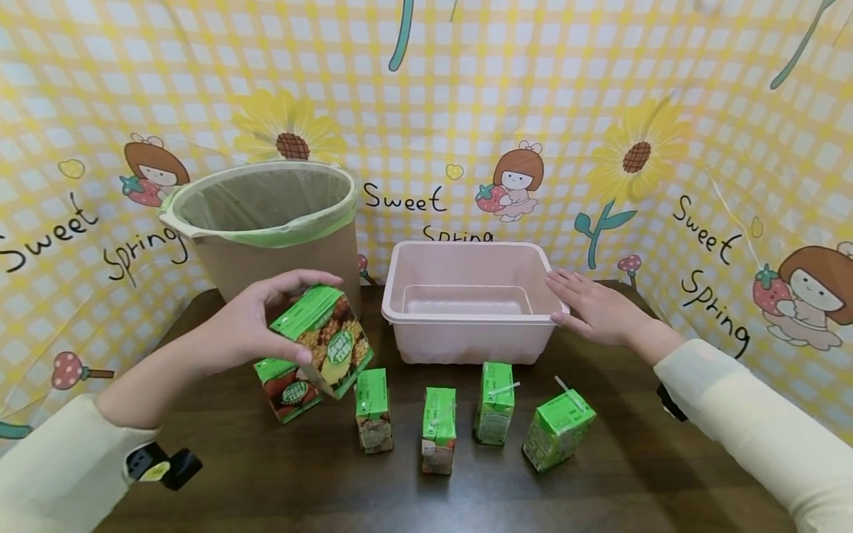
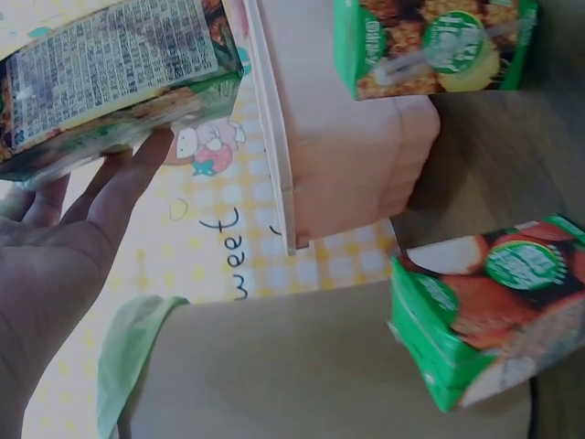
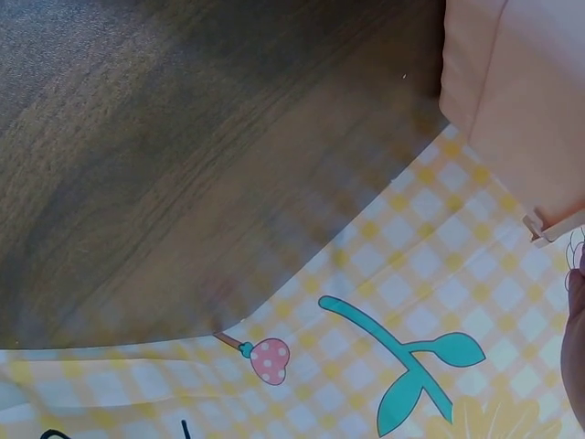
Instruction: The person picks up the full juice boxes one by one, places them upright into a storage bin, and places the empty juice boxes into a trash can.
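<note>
Carton (image 1: pixel 340 348) held above table (image 1: pixel 320 492), right fingers (image 1: pixel 574 287) at tub rim (image 1: pixel 466 319)

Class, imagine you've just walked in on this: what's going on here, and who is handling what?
A person is sorting out cartons at a dark table. The left hand grips a tilted green-topped carton, lifted off the table. The right hand rests against the right rim of a pink tub. Five other cartons stand on the table, two with straws showing. A lined bin stands behind the left hand.
</note>
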`<move>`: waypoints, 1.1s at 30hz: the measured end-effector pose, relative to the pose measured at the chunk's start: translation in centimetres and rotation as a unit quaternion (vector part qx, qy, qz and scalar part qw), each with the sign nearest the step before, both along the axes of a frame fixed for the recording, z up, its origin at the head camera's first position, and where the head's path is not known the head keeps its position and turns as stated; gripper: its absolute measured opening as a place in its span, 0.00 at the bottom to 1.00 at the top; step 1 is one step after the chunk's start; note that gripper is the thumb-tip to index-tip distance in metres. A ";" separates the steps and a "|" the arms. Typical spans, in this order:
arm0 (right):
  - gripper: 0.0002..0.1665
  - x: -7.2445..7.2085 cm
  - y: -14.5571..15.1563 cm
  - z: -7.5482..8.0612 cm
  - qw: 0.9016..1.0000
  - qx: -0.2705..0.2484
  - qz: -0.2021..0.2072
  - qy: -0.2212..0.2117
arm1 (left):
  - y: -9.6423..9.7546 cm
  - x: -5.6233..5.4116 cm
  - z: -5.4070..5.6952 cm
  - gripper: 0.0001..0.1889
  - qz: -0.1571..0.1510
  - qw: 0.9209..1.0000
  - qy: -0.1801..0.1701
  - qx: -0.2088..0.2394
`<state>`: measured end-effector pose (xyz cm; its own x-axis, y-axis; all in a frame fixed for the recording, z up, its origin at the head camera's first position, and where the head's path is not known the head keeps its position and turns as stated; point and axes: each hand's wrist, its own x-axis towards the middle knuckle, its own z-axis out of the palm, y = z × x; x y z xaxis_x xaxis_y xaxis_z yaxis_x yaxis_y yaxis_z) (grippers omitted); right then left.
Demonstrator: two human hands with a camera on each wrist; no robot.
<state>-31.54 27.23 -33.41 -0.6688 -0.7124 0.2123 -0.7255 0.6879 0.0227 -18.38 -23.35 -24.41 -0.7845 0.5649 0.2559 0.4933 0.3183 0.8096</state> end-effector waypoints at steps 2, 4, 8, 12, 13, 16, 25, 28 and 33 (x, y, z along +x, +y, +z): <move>0.39 0.0 0.0 0.0 1.000 -0.001 -0.001 -0.001 | 0.6 -0.6 0.2 0.40 0.011 1.000 0.014 -0.008; 0.39 0.0 0.0 0.0 1.000 -0.002 -0.002 -0.002 | 1.2 -1.3 0.4 0.40 0.010 1.000 0.023 -0.009; 0.39 -0.1 0.0 -0.1 1.000 -0.003 -0.003 -0.005 | 2.4 -2.7 0.7 0.39 -0.008 1.000 0.006 0.011; 0.40 -0.1 0.0 0.0 1.000 -0.002 -0.005 -0.007 | 3.8 -4.0 0.9 0.39 -0.024 0.998 -0.038 0.039; 0.40 -0.1 0.1 0.0 1.000 -0.001 -0.005 -0.007 | 4.1 -4.4 0.8 0.39 -0.028 0.997 -0.047 0.045; 0.40 -0.1 0.1 0.0 1.000 -0.001 -0.008 -0.009 | 5.0 -5.5 0.7 0.39 -0.036 0.996 -0.054 0.055; 0.40 -0.1 -0.2 0.2 1.000 0.001 -0.011 -0.018 | 7.8 -8.3 0.3 0.37 -0.052 0.993 -0.067 0.080; 0.40 -0.1 -0.2 0.2 1.000 0.003 -0.014 -0.020 | 8.6 -9.1 0.5 0.36 -0.031 0.995 -0.071 0.068; 0.40 -0.1 0.0 0.2 1.000 0.003 -0.016 -0.019 | 10.1 -10.2 0.7 0.35 0.007 0.996 -0.073 0.047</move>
